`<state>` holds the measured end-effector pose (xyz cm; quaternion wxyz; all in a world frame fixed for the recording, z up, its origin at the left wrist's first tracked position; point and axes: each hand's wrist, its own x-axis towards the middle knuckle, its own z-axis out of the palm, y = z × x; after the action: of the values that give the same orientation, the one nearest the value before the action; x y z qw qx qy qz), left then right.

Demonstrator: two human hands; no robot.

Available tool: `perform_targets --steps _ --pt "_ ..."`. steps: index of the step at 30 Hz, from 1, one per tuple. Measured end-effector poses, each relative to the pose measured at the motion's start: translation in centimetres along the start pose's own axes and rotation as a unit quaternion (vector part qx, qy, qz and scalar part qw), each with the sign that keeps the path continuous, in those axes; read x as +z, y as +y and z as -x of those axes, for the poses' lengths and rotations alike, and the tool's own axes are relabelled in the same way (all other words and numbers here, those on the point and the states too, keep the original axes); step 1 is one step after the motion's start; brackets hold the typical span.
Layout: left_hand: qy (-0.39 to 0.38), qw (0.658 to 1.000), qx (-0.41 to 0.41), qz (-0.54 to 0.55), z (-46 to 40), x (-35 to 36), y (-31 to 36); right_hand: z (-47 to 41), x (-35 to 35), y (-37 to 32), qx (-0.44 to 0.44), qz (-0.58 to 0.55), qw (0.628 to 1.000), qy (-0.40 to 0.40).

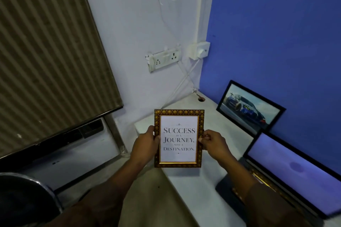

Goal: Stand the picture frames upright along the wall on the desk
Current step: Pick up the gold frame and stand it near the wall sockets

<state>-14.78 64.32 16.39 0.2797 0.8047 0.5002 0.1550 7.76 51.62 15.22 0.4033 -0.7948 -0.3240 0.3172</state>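
I hold a gold-patterned picture frame [179, 112] with a printed quote, face towards me, above the left end of the white desk [208, 116]. My left hand [145, 142] grips its left edge and my right hand [214, 143] grips its right edge. A black frame with a car picture [249, 108] leans upright against the blue wall at the desk's right side. Nearer me a larger black frame [295, 173] with a pale blue picture also leans on that wall. A dark and gold frame [234, 191] lies flat on the desk below it, partly hidden by my right arm.
A white socket panel [164, 60] and an adapter [200, 50] sit on the pale wall beyond the desk, with cables running down to a hole in the desktop [201, 99]. A striped blind [46, 51] covers the left side. A dark chair back [27, 199] is at lower left.
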Motion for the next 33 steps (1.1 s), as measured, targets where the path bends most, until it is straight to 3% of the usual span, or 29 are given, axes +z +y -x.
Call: perform_targets --steps 5,14,18,25,33 --pt "0.019 1.0 -0.001 -0.006 -6.9 -0.9 0.7 -6.7 0.6 -3.1 -0.006 0.014 1.0 0.022" --pt "-0.014 1.0 -0.02 0.01 -18.4 0.3 2.4 -19.3 0.3 -4.0 -0.011 0.004 0.999 0.041" --pt "-0.012 1.0 -0.023 0.005 -22.3 2.3 3.1 -22.5 -0.1 -4.0 -0.013 0.02 0.999 0.046" --pt "-0.082 0.994 -0.018 0.073 -29.0 6.9 4.8 -28.9 -1.3 -3.3 0.008 0.035 0.998 0.048" --pt "-0.111 0.986 -0.014 0.122 -35.9 11.2 4.2 -36.2 -1.8 -3.1 0.016 0.031 0.999 0.006"
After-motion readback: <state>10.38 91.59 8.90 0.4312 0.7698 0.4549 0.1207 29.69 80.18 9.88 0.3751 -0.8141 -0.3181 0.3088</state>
